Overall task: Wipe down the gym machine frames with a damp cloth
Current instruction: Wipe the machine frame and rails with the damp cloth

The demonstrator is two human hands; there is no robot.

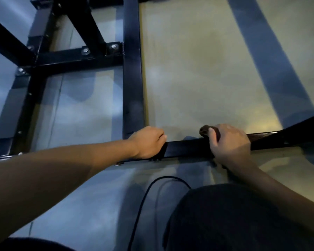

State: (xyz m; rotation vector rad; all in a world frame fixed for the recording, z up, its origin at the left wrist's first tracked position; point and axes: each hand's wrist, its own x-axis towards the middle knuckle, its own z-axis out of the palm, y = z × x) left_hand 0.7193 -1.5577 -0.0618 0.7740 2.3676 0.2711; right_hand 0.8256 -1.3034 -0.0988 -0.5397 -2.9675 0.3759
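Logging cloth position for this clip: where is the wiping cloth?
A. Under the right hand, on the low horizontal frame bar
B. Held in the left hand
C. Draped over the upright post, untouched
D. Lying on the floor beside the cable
A: the dark cloth bunches out from under the right hand, which presses it onto the black horizontal bar; the left hand grips that bar without a cloth.
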